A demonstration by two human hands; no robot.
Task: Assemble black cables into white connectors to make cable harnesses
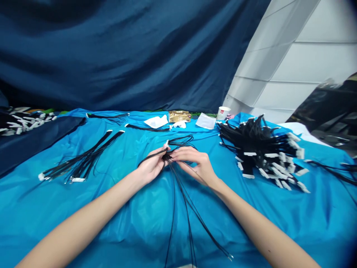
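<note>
Between my two hands is a bundle of thin black wires (pixel 182 190), with a small white connector (pixel 167 143) sticking up at its top. My left hand (pixel 153 163) is closed around the bundle near that connector. The fingertips of my right hand (pixel 192 160) pinch the wires from the other side, close to my left fingers. Some wires loop away behind the hands, and several long strands hang down toward me, one group ending in bare metal tips. Exactly which strands each finger grips is hidden.
Black wire harnesses with white connectors (pixel 259 149) are heaped at right. More harnesses (pixel 86 160) lie at left, and another pile (pixel 28 121) sits far left. Along the back stand a paper cup (pixel 223 112), a brown box (pixel 180 116) and white papers (pixel 205 121). Blue sheeting (pixel 125 223) covers the table.
</note>
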